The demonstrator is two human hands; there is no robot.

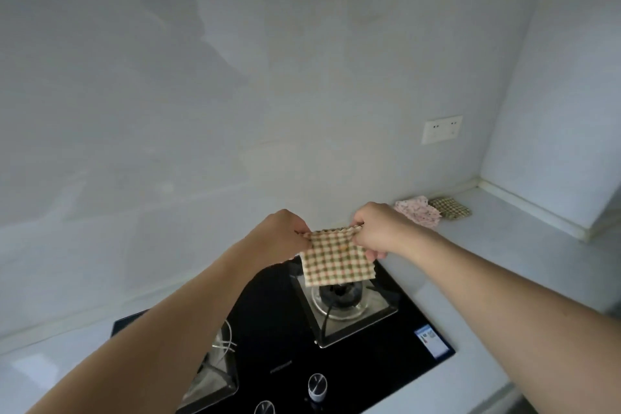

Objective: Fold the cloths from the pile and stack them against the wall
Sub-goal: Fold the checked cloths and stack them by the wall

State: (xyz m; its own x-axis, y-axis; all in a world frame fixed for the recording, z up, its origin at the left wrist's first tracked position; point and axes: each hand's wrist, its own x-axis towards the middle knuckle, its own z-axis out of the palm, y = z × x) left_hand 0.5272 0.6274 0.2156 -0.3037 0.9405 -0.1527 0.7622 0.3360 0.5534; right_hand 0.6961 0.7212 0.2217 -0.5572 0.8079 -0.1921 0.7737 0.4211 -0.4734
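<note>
Grey worktop (470,265) carries one black hob (336,343) beneath both hands. One checked cloth (337,260) hangs between left hand (285,233) and right hand (376,232), each pinching a top corner. Beyond the right hand lie two folded cloths (433,210) by the wall (235,94).

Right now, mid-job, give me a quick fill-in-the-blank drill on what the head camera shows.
1. Both hands, left hand and right hand, hold up one ____-patterned cloth.
2. The held cloth hangs above a burner of the black ____.
3. On the counter by the wall, a floral cloth lies beside a folded checked cloth, to its ____.

Missing words: checked; stove; left
</note>
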